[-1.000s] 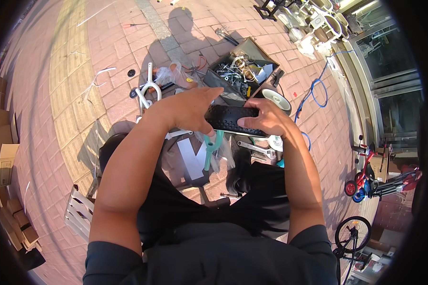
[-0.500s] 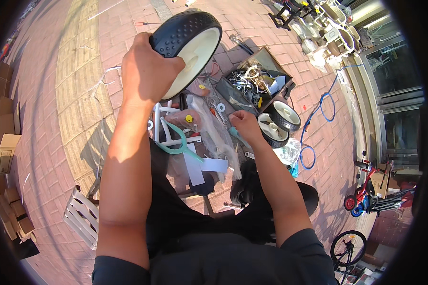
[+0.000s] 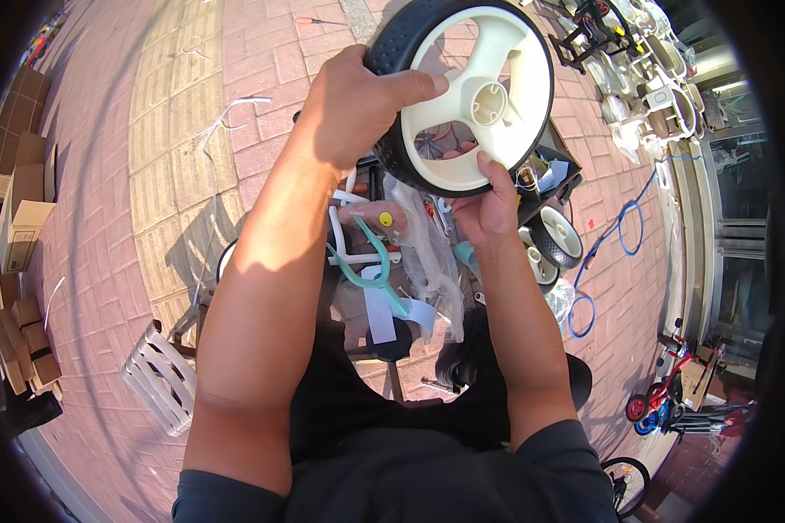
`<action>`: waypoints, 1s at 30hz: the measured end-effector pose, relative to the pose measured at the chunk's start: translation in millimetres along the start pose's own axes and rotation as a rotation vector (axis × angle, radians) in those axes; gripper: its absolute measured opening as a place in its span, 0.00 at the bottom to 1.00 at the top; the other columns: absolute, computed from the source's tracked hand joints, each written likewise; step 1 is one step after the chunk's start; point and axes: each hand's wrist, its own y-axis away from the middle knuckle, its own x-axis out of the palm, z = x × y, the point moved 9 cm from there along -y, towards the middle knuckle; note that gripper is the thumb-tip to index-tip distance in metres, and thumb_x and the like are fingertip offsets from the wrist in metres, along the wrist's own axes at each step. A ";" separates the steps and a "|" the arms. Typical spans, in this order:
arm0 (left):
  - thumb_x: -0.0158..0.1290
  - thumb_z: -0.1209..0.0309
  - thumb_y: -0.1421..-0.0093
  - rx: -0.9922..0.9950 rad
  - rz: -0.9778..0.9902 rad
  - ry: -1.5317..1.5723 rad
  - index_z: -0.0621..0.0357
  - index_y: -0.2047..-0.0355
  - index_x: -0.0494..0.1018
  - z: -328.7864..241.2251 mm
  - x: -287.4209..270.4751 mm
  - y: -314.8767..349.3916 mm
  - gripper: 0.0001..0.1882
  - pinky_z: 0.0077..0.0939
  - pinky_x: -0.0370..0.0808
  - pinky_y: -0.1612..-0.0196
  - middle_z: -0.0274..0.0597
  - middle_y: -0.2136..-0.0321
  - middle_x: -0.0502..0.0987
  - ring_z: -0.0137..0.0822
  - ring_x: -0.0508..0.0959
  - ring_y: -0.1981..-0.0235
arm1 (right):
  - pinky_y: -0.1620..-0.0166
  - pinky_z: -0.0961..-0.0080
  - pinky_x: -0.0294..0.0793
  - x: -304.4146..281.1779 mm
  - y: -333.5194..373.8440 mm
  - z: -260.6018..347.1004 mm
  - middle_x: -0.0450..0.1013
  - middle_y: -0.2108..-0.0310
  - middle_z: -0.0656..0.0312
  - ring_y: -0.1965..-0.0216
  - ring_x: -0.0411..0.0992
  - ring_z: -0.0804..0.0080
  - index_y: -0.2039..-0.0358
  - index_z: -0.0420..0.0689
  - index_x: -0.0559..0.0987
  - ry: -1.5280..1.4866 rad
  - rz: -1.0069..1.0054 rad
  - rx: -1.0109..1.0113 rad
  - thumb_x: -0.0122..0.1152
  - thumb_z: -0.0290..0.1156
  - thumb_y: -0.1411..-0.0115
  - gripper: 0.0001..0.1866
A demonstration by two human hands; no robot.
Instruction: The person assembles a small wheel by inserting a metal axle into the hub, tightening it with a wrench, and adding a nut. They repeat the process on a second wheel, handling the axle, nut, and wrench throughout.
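A black-tyred wheel (image 3: 484,103) with a cream three-spoke hub is held up in front of me, its hub side turned toward me. My left hand (image 3: 358,105) clasps the tyre on the left, thumb lying on a spoke. At the lower rim my right hand (image 3: 490,205) pinches the wheel, thumb in front and fingers partly seen through the spoke gap. Below lie a mint-green fork-shaped part (image 3: 378,277), white tubes (image 3: 338,228) and parts in clear plastic wrap (image 3: 427,261). Two smaller wheels (image 3: 556,237) rest beside my right forearm.
Behind the wheel, an open toolbox (image 3: 560,170) is partly hidden. A blue hose (image 3: 582,305) curls over the brick paving to the right. Cardboard boxes (image 3: 26,213) line the left, near a plastic stool (image 3: 160,375). Small red bikes (image 3: 658,397) stand at right.
The wheel has moved right and turned its hub face toward me. My right hand has risen from among the parts below and taken hold of its lower rim.
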 end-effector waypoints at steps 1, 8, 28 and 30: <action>0.68 0.57 0.52 -0.025 0.052 0.028 0.73 0.60 0.77 5.7 1.0 -3.3 0.29 0.31 0.79 0.62 0.51 0.64 0.81 0.39 0.81 0.65 | 0.50 0.59 0.80 -7.9 4.0 21.6 0.79 0.57 0.50 0.55 0.79 0.59 0.48 0.40 0.74 0.163 -0.116 -0.004 0.56 0.37 0.36 0.19; 0.60 0.49 0.43 -0.315 -0.086 -0.457 0.69 0.58 0.79 126.4 -95.6 -49.3 0.30 0.36 0.74 0.58 0.46 0.64 0.82 0.39 0.79 0.65 | 0.56 0.64 0.82 -43.1 122.6 133.6 0.78 0.64 0.49 0.62 0.80 0.59 0.55 0.31 0.76 0.732 -0.399 -0.024 0.59 0.39 0.38 0.21; 0.49 0.67 0.41 -0.514 -0.288 -0.978 0.70 0.64 0.70 417.5 -180.8 7.3 0.15 0.57 0.74 0.55 0.69 0.68 0.79 0.67 0.80 0.63 | 0.49 0.67 0.74 -111.1 152.2 106.4 0.76 0.53 0.51 0.53 0.77 0.61 0.40 0.32 0.66 0.796 -0.705 0.201 0.65 0.32 0.52 0.38; 0.51 0.68 0.43 -0.780 -0.274 -1.045 0.70 0.58 0.70 421.4 -206.0 23.4 0.17 0.55 0.72 0.49 0.67 0.59 0.78 0.63 0.78 0.54 | 0.46 0.66 0.72 -115.1 152.9 108.2 0.75 0.50 0.52 0.49 0.75 0.61 0.39 0.33 0.65 0.822 -0.709 0.199 0.66 0.31 0.53 0.40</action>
